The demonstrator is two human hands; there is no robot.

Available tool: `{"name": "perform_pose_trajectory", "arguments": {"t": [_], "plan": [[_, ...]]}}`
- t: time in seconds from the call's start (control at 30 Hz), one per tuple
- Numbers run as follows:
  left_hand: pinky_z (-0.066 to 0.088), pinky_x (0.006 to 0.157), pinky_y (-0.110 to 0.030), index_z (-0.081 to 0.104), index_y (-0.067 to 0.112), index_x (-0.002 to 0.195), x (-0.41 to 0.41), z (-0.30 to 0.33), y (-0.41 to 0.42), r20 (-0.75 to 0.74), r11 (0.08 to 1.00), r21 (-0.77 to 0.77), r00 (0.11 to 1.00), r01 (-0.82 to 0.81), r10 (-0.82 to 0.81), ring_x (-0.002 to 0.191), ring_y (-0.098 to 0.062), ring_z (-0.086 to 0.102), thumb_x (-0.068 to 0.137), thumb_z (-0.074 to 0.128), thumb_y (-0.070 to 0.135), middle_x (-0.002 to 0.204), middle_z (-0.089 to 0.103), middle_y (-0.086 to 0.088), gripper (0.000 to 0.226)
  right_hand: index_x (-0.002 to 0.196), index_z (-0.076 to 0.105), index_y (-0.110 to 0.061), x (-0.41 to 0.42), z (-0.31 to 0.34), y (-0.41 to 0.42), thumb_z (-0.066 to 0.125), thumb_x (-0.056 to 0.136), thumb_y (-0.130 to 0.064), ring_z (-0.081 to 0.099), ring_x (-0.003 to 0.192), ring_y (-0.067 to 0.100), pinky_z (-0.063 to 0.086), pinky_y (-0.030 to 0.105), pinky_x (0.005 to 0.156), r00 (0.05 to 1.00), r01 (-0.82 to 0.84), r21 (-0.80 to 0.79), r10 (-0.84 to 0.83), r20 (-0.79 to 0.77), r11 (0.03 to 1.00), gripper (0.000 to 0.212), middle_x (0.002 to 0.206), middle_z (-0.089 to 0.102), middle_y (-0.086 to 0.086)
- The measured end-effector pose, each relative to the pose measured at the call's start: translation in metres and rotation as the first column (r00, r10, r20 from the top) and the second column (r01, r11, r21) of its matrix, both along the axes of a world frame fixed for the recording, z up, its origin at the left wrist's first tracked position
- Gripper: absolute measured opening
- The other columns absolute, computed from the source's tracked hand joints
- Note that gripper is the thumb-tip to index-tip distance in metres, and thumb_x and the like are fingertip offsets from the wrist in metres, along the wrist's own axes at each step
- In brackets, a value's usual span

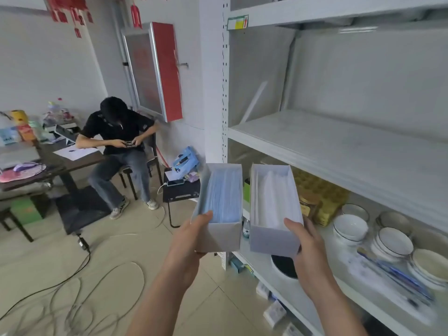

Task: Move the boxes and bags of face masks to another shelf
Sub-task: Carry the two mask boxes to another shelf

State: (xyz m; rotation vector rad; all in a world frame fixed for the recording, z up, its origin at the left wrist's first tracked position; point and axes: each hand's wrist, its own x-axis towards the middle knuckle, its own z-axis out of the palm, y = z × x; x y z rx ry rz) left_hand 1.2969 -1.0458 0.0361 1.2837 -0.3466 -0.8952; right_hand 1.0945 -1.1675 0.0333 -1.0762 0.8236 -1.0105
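Two open white boxes are held in the air in front of the white shelf unit. My left hand (194,238) grips the near end of the box of blue face masks (221,202). My right hand (306,246) grips the near end of the box of white face masks (274,204). Both boxes sit side by side, a little apart, at the height of the lower shelf. The bare middle shelf (339,139) lies just above and behind them. A blue bag (185,161) lies on a small black stand to the left.
The lower shelf (322,275) holds stacked white bowls (350,226), a yellow packet (322,197), a small bottle and a blue-patterned sleeve. A person sits at a dark table (72,161) on the left. Cables trail over the tiled floor (72,299).
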Motion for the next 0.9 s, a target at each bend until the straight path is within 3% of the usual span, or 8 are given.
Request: {"name": "perform_pose_trajectory", "arguments": {"t": [0.1,0.2,0.4,0.57,0.7,0.77,0.83,0.9], "plan": [[0.054,0.094,-0.048,0.071,0.027,0.110,0.042,0.005,-0.037,-0.008,0.999,0.028,1.000,-0.014,0.014,0.106,-0.028,0.067,0.068,0.080,0.051,0.113,0.073,-0.007,0.050,0.117,0.069,-0.038,0.043,0.005,-0.041,0.079,0.062,-0.046,0.065,0.107,0.024,0.051,0.034,0.080,1.000,0.005,0.021,-0.005,0.006,1.000,0.056,0.114,0.073,-0.006],[0.057,0.087,-0.045,0.074,0.030,0.105,0.084,0.000,-0.069,-0.017,1.000,0.024,1.000,-0.008,0.008,0.099,-0.025,0.070,0.066,0.082,0.053,0.107,0.076,-0.004,0.046,0.115,0.070,-0.039,0.077,0.006,-0.077,0.079,0.064,-0.045,0.065,0.100,0.026,0.055,0.030,0.061,1.000,0.028,0.032,-0.028,0.009,0.999,0.052,0.108,0.073,-0.006],[0.056,0.072,-0.036,0.073,0.028,0.112,0.167,0.003,-0.151,-0.033,0.998,-0.007,0.997,0.063,-0.063,0.100,-0.026,0.069,0.060,0.082,0.057,0.111,0.074,-0.006,0.061,0.103,0.074,-0.030,0.142,0.019,-0.141,0.079,0.067,-0.039,0.071,0.087,0.020,0.051,0.036,0.074,0.997,0.080,0.066,-0.081,0.016,0.995,0.037,0.099,0.073,0.002],[0.059,0.073,-0.035,0.077,0.030,0.106,0.217,0.030,-0.225,0.001,0.966,-0.080,0.969,0.247,-0.248,0.099,-0.022,0.071,0.066,0.081,0.055,0.112,0.076,-0.002,0.047,0.126,0.062,-0.004,0.168,0.042,-0.175,0.077,0.069,-0.035,0.059,0.118,0.048,0.047,0.048,0.089,0.992,0.081,0.183,-0.097,0.078,0.980,0.067,0.129,0.058,0.033],[0.056,0.076,-0.037,0.072,0.019,0.108,0.242,0.058,-0.277,0.007,0.958,-0.135,0.967,0.253,-0.254,0.101,-0.023,0.071,0.077,0.075,0.048,0.115,0.074,-0.008,0.042,0.134,0.060,-0.005,0.181,0.068,-0.190,0.066,0.070,-0.032,0.068,0.098,0.034,0.056,0.042,0.072,0.974,0.112,0.239,-0.154,0.164,0.964,0.070,0.120,0.068,0.024],[0.057,0.078,-0.038,0.076,0.029,0.102,0.248,0.068,-0.294,0.022,0.947,-0.165,0.961,0.276,-0.276,0.106,-0.023,0.071,0.072,0.075,0.054,0.115,0.075,-0.003,0.040,0.123,0.067,-0.007,0.179,0.075,-0.201,0.071,0.065,-0.031,0.074,0.082,0.025,0.052,0.040,0.071,0.947,0.190,0.246,-0.244,0.210,0.950,0.063,0.101,0.076,0.013],[0.057,0.079,-0.036,0.076,0.038,0.103,0.249,0.078,-0.312,0.036,0.919,-0.222,0.945,0.325,-0.326,0.105,-0.018,0.072,0.068,0.077,0.057,0.114,0.076,0.003,0.040,0.090,0.078,-0.006,0.174,0.081,-0.216,0.085,0.061,-0.032,0.074,0.060,0.018,0.054,0.037,0.064,0.895,0.322,0.229,-0.375,0.244,0.918,0.039,0.075,0.076,0.005],[0.059,0.075,-0.033,0.075,0.040,0.106,0.245,0.085,-0.334,0.046,0.892,-0.258,0.927,0.371,-0.373,0.102,-0.014,0.073,0.067,0.079,0.057,0.111,0.077,0.006,0.043,0.085,0.083,-0.014,0.167,0.085,-0.235,0.084,0.071,-0.035,0.077,0.074,0.019,0.061,0.032,0.065,0.880,0.365,0.160,-0.396,0.262,0.917,0.025,0.090,0.077,0.003]]}}
